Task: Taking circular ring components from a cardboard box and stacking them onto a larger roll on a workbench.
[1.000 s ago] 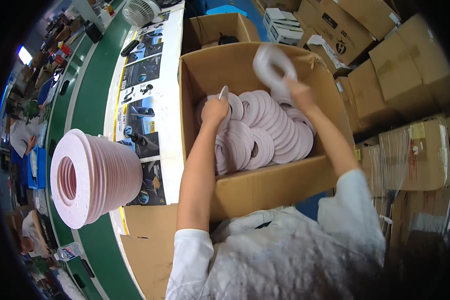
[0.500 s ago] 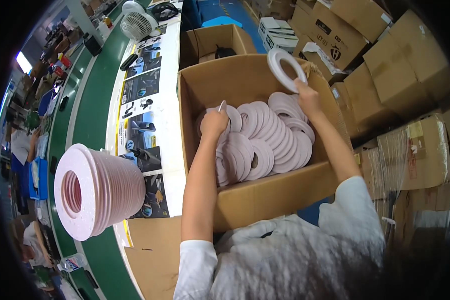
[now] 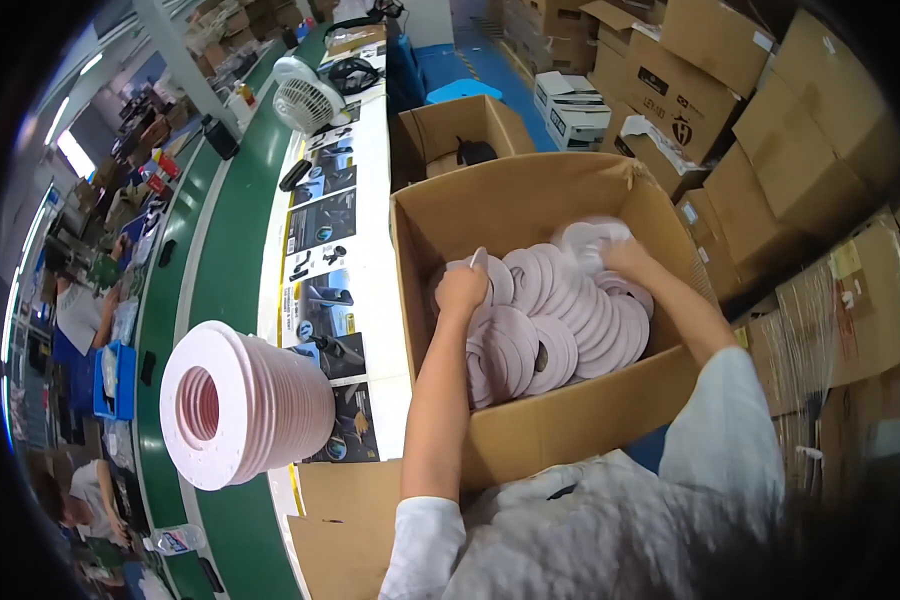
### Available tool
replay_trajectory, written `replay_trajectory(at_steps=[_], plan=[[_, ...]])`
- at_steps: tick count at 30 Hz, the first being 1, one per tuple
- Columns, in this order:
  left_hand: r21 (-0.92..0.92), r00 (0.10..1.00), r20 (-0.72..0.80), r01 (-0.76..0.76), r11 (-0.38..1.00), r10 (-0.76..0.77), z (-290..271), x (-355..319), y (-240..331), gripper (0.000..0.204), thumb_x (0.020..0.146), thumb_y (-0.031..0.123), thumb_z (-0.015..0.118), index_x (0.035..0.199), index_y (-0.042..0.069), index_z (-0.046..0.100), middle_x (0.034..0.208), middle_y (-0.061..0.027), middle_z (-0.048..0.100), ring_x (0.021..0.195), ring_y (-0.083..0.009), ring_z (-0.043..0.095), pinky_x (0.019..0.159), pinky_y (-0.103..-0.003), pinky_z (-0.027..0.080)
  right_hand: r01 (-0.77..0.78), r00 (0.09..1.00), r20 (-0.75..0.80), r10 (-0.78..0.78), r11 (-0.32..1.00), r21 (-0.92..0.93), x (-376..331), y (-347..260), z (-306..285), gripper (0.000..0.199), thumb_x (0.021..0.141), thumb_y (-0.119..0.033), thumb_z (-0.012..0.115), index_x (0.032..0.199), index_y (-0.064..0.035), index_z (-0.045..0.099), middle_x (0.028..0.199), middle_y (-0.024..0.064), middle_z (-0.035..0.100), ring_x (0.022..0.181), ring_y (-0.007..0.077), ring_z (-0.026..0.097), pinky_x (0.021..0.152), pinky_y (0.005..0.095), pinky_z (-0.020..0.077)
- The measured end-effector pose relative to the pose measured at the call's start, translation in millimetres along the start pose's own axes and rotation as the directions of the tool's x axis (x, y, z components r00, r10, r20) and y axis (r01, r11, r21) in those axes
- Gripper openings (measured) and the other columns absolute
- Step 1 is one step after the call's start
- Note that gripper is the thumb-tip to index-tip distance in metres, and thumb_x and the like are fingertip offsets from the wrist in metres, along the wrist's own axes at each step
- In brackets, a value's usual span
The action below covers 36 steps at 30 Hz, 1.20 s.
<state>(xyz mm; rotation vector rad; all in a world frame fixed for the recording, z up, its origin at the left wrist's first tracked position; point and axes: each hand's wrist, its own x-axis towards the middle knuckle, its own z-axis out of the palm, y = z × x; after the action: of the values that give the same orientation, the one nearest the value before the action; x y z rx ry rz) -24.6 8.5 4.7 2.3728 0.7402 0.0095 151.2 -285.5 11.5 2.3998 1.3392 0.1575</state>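
A big open cardboard box [image 3: 550, 425] in front of me holds many pale pink foam rings [image 3: 585, 325], lying in overlapping rows. At the left side of the box, my left hand [image 3: 462, 288] is closed on a foam ring [image 3: 480, 262], whose edge stands up past my fingers. My right hand [image 3: 627, 259] reaches into the far right part of the box, its fingers round another foam ring [image 3: 592, 240] smeared by motion. On the bench left of the box, a thick stack of foam rings [image 3: 245, 405] has its round end and centre hole toward me.
A green conveyor belt [image 3: 232, 235] runs along the left, beside a white bench edge covered with printed sheets [image 3: 322, 228]. A white fan [image 3: 305, 100] stands farther up. Behind my box is a smaller open carton [image 3: 460, 130]; stacked cartons [image 3: 690, 90] fill the right. Several people work across the belt.
My right hand has lowered its ring from above the box's far right corner down to the rings inside. My left hand still grips its ring. The whole view has shifted slightly.
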Motion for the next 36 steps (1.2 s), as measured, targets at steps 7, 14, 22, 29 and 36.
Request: replay_trajectory(at_steps=[7,14,22,29,36], plan=[[-0.023,0.998,0.028,-0.050,0.998,0.051,4,3,28,0.063,0.090,0.048,0.033,0.099,-0.006,0.066,0.100,-0.0292,0.063,0.099,-0.0431,0.060,0.088,-0.047,0.046,-0.038,0.990,0.139,0.035,0.999,0.015,-30,20,45,0.015,0.078,-0.010,0.052,0.087,-0.0038,0.062,0.081,0.0160,0.063,0.074,0.0297,0.063,0.063,0.0421,0.0520],[-0.011,0.994,0.086,0.063,0.998,-0.062,-2,2,3,0.053,0.093,0.042,0.032,0.108,0.004,0.065,0.115,-0.0188,0.062,0.107,-0.0373,0.058,0.089,-0.048,0.045,-0.219,0.755,-0.398,0.521,0.772,0.597,4,4,-76,0.024,0.082,-0.008,0.052,0.101,-0.0025,0.065,0.079,0.0242,0.063,0.071,0.0350,0.063,0.065,0.0431,0.0476],[-0.018,0.999,0.032,0.035,0.999,-0.034,0,-8,-11,0.046,0.091,0.037,0.040,0.103,0.001,0.067,0.108,-0.0217,0.064,0.101,-0.0365,0.062,0.085,-0.047,0.048,0.198,0.980,-0.189,0.058,-0.279,0.940,106,-69,-301,0.028,0.089,-0.014,0.060,0.108,0.0057,0.058,0.101,0.0095,0.063,0.088,0.0169,0.062,0.079,0.0325,0.0521],[-0.016,0.996,0.063,-0.057,0.998,0.058,-6,-10,8,0.057,0.093,0.046,0.037,0.102,-0.001,0.067,0.109,-0.0236,0.062,0.103,-0.0382,0.060,0.087,-0.046,0.048,0.149,0.891,-0.360,-0.276,-0.571,0.807,162,-205,-424,0.029,0.086,-0.001,0.060,0.112,0.0108,0.055,0.106,0.0161,0.062,0.095,0.0234,0.063,0.086,0.0348,0.0523],[0.005,0.982,-0.082,-0.169,0.986,0.169,32,14,-29,0.040,0.084,0.030,0.048,0.103,0.001,0.067,0.106,-0.0212,0.065,0.099,-0.0357,0.063,0.082,-0.045,0.051,-0.026,0.765,-0.270,-0.585,-0.448,0.894,158,-331,-443,0.030,0.085,0.002,0.059,0.111,0.0147,0.055,0.100,0.0198,0.063,0.083,0.0221,0.067,0.076,0.0309,0.0579]])
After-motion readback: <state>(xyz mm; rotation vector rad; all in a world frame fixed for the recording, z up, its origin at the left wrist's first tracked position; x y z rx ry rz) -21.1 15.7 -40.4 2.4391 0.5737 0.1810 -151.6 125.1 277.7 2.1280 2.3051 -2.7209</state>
